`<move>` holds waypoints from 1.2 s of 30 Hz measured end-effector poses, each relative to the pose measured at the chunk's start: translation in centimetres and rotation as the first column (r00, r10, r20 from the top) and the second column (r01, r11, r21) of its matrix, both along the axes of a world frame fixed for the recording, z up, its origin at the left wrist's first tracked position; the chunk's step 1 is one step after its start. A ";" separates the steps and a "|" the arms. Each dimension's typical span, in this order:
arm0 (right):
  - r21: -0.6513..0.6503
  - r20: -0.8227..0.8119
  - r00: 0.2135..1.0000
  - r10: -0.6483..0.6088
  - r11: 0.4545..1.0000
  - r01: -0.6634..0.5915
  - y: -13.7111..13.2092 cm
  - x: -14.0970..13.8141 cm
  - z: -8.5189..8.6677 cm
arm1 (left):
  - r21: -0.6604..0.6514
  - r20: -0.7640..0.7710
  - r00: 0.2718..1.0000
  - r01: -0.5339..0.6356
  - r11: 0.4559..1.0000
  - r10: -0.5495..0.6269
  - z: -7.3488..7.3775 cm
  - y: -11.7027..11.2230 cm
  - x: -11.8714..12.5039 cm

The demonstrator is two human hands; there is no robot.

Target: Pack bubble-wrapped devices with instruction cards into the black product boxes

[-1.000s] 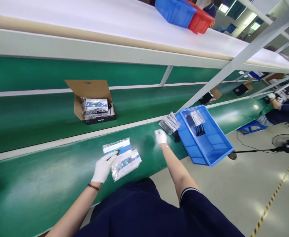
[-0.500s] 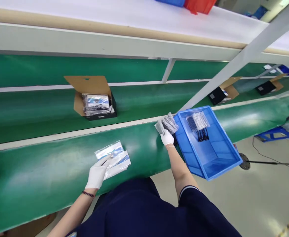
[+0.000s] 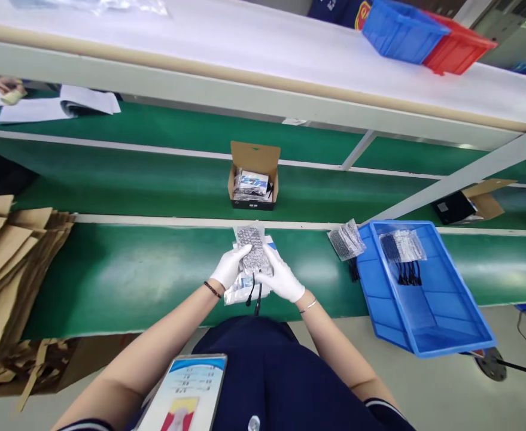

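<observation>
Gloved in white, my left hand (image 3: 231,267) and my right hand (image 3: 282,278) grip opposite sides of a bubble-wrapped packet (image 3: 252,245). Two black cables (image 3: 258,296) hang from its lower end; what the wrap encloses cannot be made out. Beneath the packet lie clear bags with blue-and-white printed papers (image 3: 238,291), partly hidden by it and my hands. Straight ahead stands an open black box (image 3: 254,204) with its brown lid up, filled with bagged papers and a black cable. More bubble-wrapped packets (image 3: 347,240) rest at the right, against a blue bin (image 3: 428,299).
Several packets with cables (image 3: 406,246) sit inside the blue bin. Flattened cardboard (image 3: 2,257) is stacked at the left. A white shelf (image 3: 200,36) runs above the green belt, carrying blue and red bins (image 3: 406,33). Another person's hand (image 3: 11,93) shows at the far left.
My right hand has brought a bubble-wrapped packet from beside the blue bin to in front of me. My left hand has left the bagged papers and now also grips the packet. The view has swung left.
</observation>
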State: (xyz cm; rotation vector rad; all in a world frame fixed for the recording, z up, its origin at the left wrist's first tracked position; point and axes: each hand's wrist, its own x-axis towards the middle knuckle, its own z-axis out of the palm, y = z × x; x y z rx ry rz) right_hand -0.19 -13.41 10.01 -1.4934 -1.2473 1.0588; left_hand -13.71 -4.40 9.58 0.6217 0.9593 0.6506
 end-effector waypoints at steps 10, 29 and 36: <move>-0.156 0.103 0.954 -0.282 0.942 0.296 2.0 -2.7 4.1 | 0.338 -0.236 0.960 0.227 0.913 -0.151 2.1 -0.3 -4.5; -0.122 -0.313 0.914 -0.258 0.965 0.231 1.0 -7.3 4.8 | 0.216 -0.026 0.945 0.323 0.921 -0.326 3.7 -1.6 -10.5; -0.075 -0.836 0.538 -0.108 0.994 0.082 0.1 -9.1 5.0 | 0.012 0.266 0.963 0.046 0.999 -0.047 2.5 -2.7 -11.8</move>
